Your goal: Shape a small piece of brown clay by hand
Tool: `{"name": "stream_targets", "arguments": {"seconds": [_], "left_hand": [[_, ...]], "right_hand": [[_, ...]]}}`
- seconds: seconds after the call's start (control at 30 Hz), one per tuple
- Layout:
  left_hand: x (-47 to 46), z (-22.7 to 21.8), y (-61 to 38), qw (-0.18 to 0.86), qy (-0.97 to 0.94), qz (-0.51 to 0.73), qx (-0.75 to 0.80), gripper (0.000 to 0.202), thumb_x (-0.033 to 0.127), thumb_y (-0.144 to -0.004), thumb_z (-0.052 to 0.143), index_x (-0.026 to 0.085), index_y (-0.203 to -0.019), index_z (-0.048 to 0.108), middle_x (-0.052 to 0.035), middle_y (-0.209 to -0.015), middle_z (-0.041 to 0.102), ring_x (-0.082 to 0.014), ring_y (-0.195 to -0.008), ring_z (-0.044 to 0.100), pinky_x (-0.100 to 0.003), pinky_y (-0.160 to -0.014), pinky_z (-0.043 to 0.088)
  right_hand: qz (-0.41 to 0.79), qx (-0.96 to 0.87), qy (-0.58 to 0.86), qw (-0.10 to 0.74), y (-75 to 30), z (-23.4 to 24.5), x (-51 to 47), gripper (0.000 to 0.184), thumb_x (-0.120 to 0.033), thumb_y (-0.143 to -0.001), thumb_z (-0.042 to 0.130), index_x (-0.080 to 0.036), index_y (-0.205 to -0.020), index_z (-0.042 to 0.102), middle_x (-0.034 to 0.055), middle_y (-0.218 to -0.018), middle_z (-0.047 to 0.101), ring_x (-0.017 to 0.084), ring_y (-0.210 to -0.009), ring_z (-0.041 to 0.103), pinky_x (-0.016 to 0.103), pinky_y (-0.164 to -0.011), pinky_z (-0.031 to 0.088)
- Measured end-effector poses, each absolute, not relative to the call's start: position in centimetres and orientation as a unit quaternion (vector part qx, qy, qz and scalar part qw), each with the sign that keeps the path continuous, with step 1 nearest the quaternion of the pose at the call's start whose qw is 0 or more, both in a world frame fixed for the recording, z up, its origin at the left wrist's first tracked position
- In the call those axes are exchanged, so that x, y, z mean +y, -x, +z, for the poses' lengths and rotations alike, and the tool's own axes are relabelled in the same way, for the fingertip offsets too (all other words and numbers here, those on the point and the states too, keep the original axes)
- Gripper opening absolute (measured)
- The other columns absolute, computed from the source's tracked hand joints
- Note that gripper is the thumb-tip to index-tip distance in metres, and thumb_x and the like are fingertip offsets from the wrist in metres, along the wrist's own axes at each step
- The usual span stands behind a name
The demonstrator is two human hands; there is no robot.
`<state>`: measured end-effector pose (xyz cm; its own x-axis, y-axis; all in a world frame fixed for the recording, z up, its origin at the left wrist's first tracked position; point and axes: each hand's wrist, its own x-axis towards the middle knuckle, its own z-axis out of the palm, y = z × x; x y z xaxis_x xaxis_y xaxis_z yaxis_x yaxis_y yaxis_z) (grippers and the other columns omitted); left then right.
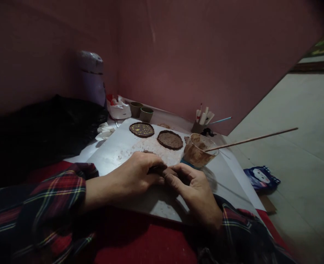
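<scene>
My left hand (136, 175) and my right hand (193, 189) meet over a white board (118, 146) on my lap. Both have their fingers curled and pinched together on a small brown piece of clay (162, 170) between them. Just beyond my hands stands a clear plastic cup (199, 150) smeared with brown slip, with a long wooden stick (252, 139) leaning out of it to the right. Farther back on the board lie two flat brown clay discs: one with yellow dots (141, 129), one with scored lines (170, 140).
Two small green pots (141, 111) stand at the back near a white crumpled bag (118, 107). A holder of tools (202, 119) stands by the pink wall. A black bag (46, 124) lies left. A blue packet (261, 177) lies on the floor to the right.
</scene>
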<state>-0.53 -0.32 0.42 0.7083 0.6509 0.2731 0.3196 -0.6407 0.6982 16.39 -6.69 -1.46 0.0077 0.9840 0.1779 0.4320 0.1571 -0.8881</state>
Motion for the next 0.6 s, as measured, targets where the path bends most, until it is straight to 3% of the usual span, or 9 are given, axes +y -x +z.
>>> {"name": "stream_targets", "arguments": {"seconds": [0.13,0.27,0.43,0.6], "left_hand": [[-0.36,0.33,0.66,0.311,-0.87,0.286,0.253,0.02,0.013,-0.079,0.06,0.008,-0.095,0.069,-0.0075,-0.085,0.07,-0.0169,-0.076,0.063,-0.025,-0.068,0.046],[-0.44,0.53,0.88,0.293,-0.863,0.344,0.228,0.028,0.021,-0.082,0.06,0.008,-0.106,0.066,-0.0091,-0.094,0.07,-0.0178,-0.081,0.063,-0.026,-0.071,0.047],[-0.43,0.43,0.91,0.299,-0.871,0.304,0.243,0.012,0.014,-0.08,0.058,0.011,-0.082,0.07,-0.0036,-0.073,0.068,-0.0146,-0.068,0.061,-0.024,-0.063,0.045],[-0.26,0.37,0.72,0.292,-0.88,0.262,0.267,0.013,0.014,-0.081,0.058,0.012,-0.086,0.071,-0.0042,-0.078,0.07,-0.0156,-0.071,0.061,-0.024,-0.065,0.045]], "right_hand": [[0.352,-0.602,0.557,0.451,-16.46,-1.44,-6.6,0.02,-0.036,-0.081,0.063,-0.017,-0.083,0.068,0.0019,-0.075,0.068,0.015,-0.071,0.061,0.024,-0.062,0.047],[0.312,-0.608,0.529,0.503,-16.49,-1.29,-7.12,0.017,-0.034,-0.082,0.063,-0.02,-0.091,0.067,0.0012,-0.083,0.071,0.015,-0.076,0.064,0.024,-0.067,0.049],[0.21,-0.66,0.55,0.466,-16.46,-1.33,-7.48,0.009,-0.025,-0.081,0.063,-0.021,-0.088,0.067,0.0,-0.082,0.07,0.015,-0.076,0.063,0.026,-0.07,0.048],[0.25,-0.66,0.567,0.424,-16.52,-1.35,-7.27,0.009,-0.026,-0.083,0.06,-0.02,-0.086,0.067,0.0008,-0.081,0.07,0.015,-0.074,0.063,0.025,-0.065,0.048]]}}
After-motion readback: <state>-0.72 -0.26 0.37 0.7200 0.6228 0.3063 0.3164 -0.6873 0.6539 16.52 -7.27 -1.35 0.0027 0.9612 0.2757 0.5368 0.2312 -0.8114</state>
